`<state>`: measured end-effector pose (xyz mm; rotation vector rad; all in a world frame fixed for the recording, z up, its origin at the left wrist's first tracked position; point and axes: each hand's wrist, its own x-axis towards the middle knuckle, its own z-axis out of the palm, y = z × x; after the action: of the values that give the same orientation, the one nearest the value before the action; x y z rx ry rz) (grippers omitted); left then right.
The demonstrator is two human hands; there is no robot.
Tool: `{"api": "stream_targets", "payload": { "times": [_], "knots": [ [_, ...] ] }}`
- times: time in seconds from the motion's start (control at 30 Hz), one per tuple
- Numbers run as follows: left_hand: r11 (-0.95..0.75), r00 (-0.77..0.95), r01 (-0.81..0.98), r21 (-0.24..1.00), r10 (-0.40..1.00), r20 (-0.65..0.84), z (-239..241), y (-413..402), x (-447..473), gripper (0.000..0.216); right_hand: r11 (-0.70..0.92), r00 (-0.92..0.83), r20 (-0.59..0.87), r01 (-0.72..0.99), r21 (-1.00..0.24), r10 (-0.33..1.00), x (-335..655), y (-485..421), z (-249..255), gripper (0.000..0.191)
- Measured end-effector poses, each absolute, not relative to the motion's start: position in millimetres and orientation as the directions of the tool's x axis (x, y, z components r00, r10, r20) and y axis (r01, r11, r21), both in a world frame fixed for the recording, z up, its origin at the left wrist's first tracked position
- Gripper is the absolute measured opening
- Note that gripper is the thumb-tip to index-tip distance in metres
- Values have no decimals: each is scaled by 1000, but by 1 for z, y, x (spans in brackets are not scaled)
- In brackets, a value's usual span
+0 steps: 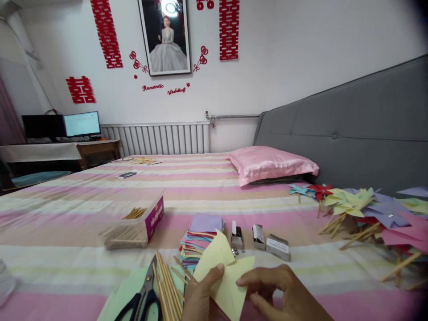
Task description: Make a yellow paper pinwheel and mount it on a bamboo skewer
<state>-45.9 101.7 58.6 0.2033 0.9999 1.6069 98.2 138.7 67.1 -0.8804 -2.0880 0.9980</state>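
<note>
A pale yellow paper square [224, 273], partly folded into pointed flaps, is held low in the middle of the view. My left hand [199, 298] pinches its left edge with thumb and fingers. My right hand [284, 292] grips its right side, fingers curled. Just behind the paper lies a stack of coloured paper squares [200, 238] with a purple sheet on top. Several wooden sticks [167, 285] and black-handled scissors [143, 296] lie on a green sheet to the left of my left hand.
A striped pink bedspread [187, 187] covers the bed. A clear box of sticks [135, 225] sits at left. A small stapler [236, 236] and staple boxes [272, 243] lie behind the paper. Finished paper pinwheels [368, 214] pile at right, near a pink pillow [270, 164].
</note>
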Motion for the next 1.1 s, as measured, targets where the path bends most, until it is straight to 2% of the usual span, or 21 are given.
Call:
{"api": "stream_targets", "payload": {
  "times": [0.2, 0.37, 0.57, 0.7, 0.87, 1.1],
  "knots": [
    [66, -219, -756, 651, 912, -346, 49, 104, -47, 50, 517, -551, 337, 208, -831, 764, 97, 143, 68, 25],
    [9, -332, -667, 745, 892, -308, 33, 110, -49, 47, 479, -547, 302, 213, -852, 781, 93, 148, 59, 8],
    [-70, -559, -472, 879, 795, -237, 24, 113, -48, 38, 291, -504, 215, 77, -954, 837, 85, 150, 51, 28],
    [-67, -665, -290, 955, 731, -150, 29, 109, -46, 37, 226, -500, 164, 67, -972, 851, 82, 150, 47, 32],
    [-44, -682, -119, 992, 730, -49, 39, 103, -42, 32, 191, -429, 146, 65, -979, 892, 81, 149, 44, 34],
    [-61, -704, -70, 996, 710, -6, 51, 100, -34, 26, 194, -427, 142, 82, -978, 893, 83, 151, 43, 30]
  ]
}}
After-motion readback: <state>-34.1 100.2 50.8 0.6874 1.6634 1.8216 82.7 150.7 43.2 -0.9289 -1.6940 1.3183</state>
